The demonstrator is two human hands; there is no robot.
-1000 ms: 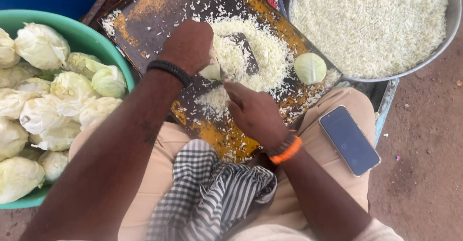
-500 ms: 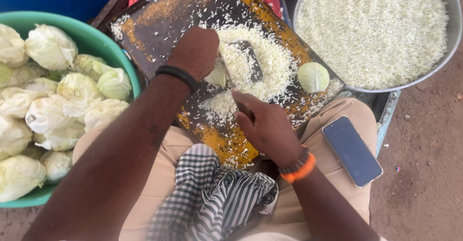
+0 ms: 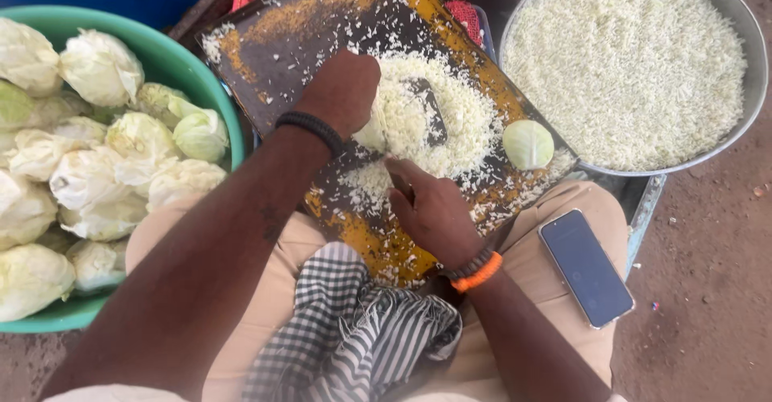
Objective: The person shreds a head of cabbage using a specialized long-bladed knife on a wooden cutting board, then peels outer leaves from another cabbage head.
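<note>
Two hands on a board, left hand (image 3: 344, 88) pressing cabbage piece (image 3: 372, 131), right hand (image 3: 430, 209) gripping knife (image 3: 426, 112)

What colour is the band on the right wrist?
Orange band, beside a dark one, on the right hand; head view.

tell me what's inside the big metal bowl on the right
The metal bowl is filled with finely shredded cabbage. Its bottom is covered by the shreds, so anything beneath them cannot be seen.

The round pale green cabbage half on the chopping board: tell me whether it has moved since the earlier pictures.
No. The round pale green cabbage half lies at the same spot near the dark wooden chopping board's right edge, beside the metal bowl's rim.
</note>
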